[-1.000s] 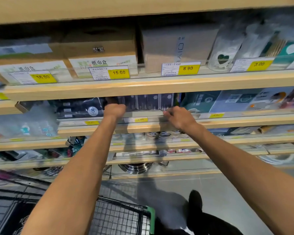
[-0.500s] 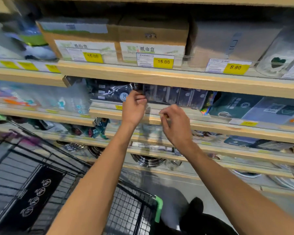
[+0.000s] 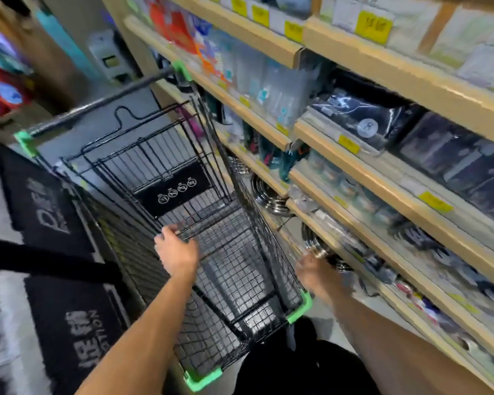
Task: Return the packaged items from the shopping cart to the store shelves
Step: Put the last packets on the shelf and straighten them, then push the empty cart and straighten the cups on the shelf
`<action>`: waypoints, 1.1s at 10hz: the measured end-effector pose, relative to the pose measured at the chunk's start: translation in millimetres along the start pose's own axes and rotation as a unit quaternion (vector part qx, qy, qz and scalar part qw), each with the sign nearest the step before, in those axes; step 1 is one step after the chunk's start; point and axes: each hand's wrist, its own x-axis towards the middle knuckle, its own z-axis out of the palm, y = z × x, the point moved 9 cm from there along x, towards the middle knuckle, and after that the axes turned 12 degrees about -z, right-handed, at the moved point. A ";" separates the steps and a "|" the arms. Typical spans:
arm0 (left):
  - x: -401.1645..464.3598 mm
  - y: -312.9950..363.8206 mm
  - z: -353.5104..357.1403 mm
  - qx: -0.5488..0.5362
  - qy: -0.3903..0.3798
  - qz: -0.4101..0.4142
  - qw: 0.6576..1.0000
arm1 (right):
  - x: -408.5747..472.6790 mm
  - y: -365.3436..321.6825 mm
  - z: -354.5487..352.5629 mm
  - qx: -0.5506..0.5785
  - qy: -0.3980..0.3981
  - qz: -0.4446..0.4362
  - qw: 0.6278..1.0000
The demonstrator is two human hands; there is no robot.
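The dark glossy packs (image 3: pixel 362 118) lie on the wooden shelf (image 3: pixel 377 181) (yellow tags along its edge), well above both hands. The black wire cart (image 3: pixel 231 252) stands beside it with its basket bare; the left hand (image 3: pixel 176 249) hangs loose-fingered over it, gripping nothing, while the right hand (image 3: pixel 317 270) is too blurred to tell.

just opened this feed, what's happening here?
A person is restocking store shelves from a black wire shopping cart. Right now the left hand reaches down into the cart basket, which looks empty, fingers loosely spread. The right hand hangs between the cart and the lower shelves, too blurred to read. Dark packages sit on the shelf.
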 end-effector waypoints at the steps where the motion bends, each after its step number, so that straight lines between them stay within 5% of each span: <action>1: 14.3 -99.3 -29.0 0.064 0.014 -0.144 0.987 | 1.8 -3.5 28.5 -0.064 -0.012 -0.030 0.997; 2: 5.3 -161.8 -20.6 0.075 -0.077 -0.230 0.967 | 7.5 -7.4 29.3 -0.109 -0.008 -0.001 0.994; 3: -14.6 -193.3 -5.7 0.115 -0.104 -0.224 0.962 | 19.8 -24.4 24.8 -0.207 -0.060 -0.052 0.975; 5: -8.2 -205.9 5.9 0.209 -0.113 -0.249 0.939 | 50.9 -37.2 22.5 -0.189 -0.021 -0.055 0.980; 11: 256.3 -129.0 -39.7 0.193 -0.083 -0.131 0.969 | 261.0 -216.3 21.7 -0.207 -0.054 -0.062 0.975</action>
